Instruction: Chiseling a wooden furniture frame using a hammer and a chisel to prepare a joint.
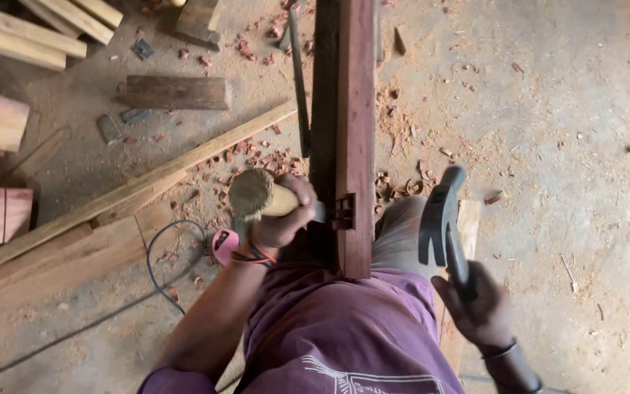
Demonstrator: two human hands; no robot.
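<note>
Nearest my view is the purple shirt (329, 335), a pale print on it cut off by the bottom edge. My left hand (280, 215) has its grip closed around a chisel (260, 195) with a round, pale wooden handle; its blade is mostly hidden by the fingers, and the tip sits at a small notch (343, 211) cut in the side of the dark reddish beam (355, 131). The beam runs away from me up the middle of the view, its far end cut off at the top. My right hand (479, 310) is closed on the dark shaft of a claw hammer (442, 215), the black steel head raised to the right of the beam, clear of the chisel. Under that hand lies a pale board (468, 219), partly hidden. A small pink object (224, 244) by my left wrist is hard to make out. The dusty floor (570, 168) is strewn with reddish chips, a thin black cable (158, 255) and rough offcuts, among them a long pale batten (147, 186).
</note>
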